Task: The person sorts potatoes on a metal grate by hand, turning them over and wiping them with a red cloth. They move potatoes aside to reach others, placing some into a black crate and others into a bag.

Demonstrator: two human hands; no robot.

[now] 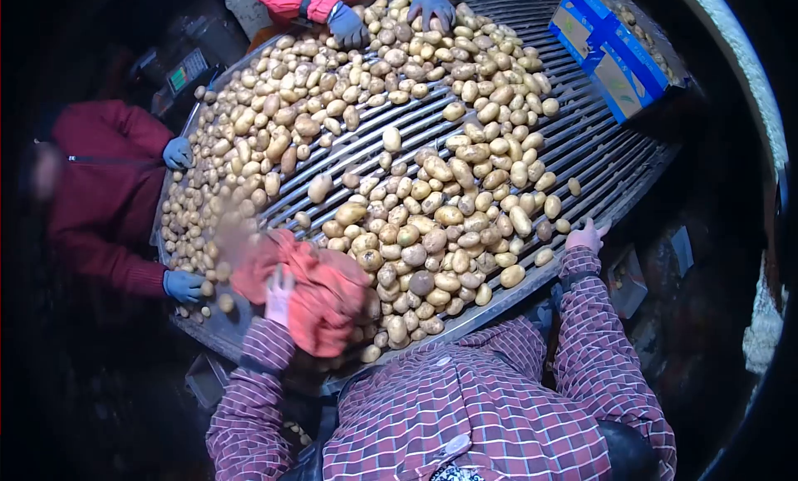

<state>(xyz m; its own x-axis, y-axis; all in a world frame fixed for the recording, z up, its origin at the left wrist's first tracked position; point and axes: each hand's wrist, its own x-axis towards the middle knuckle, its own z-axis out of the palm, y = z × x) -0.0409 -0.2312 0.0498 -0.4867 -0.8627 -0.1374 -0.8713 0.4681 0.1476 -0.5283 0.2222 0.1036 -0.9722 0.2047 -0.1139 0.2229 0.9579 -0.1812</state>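
Many potatoes [432, 223] lie heaped on a dark slatted table [582, 149]. My left hand [280, 294], partly blurred, is closed on a crumpled red cloth [320, 290] over the potatoes at the table's near left edge. The cloth hides the potatoes beneath it. At the near right rim of the table rests my right hand [587, 237], bare, with its fingers apart and holding nothing. A few single potatoes lie just left of it.
Across the table, a co-worker's gloved hands [431, 7] touch potatoes. Another co-worker in a dark red jacket [108, 190] stands at the left edge. A blue box [611, 53] with potatoes sits at the far right. A small bin [628, 282] stands below the right rim.
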